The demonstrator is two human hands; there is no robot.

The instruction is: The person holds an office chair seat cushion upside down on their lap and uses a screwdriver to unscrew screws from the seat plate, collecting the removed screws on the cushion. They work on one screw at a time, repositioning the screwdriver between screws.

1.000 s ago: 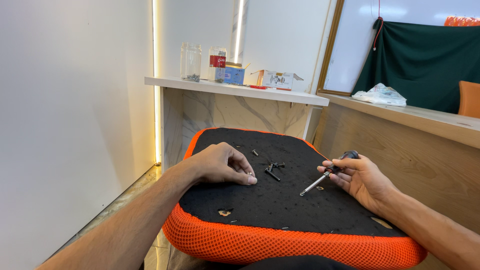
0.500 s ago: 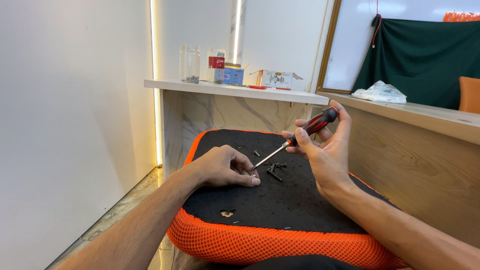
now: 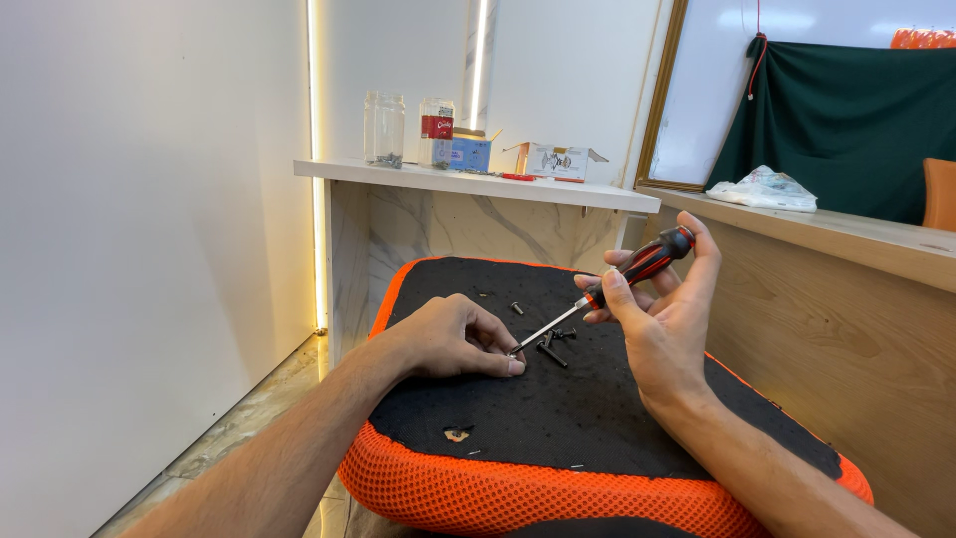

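We see one seat cushion (image 3: 597, 468), black on top with an orange mesh rim, and near its front edge one small torn spot (image 3: 457, 433) showing pale padding. Past that, toward the cushion's middle, our left hand (image 3: 448, 337) rests palm-down on the black fabric, fingers curled and fingertips pressed together on the surface; whether anything sits under them we cannot tell. Our right hand (image 3: 657, 319) is raised above the cushion's right half, its grip wrapped closed around the red-and-black handle of one screwdriver (image 3: 597, 297), whose metal shaft slants down to the left until the tip meets the left fingertips. Just beside that tip lies a small cluster of dark screws (image 3: 553, 344), roughly three, and one more screw (image 3: 517, 308) lies apart toward the cushion's far edge. Farther off, the white counter (image 3: 558, 189) carries two glass jars (image 3: 383, 130), one red-labelled can (image 3: 436, 132) and two small boxes (image 3: 553, 159). One plastic bag (image 3: 765, 187) lies on the wooden ledge (image 3: 856, 234) to the right.
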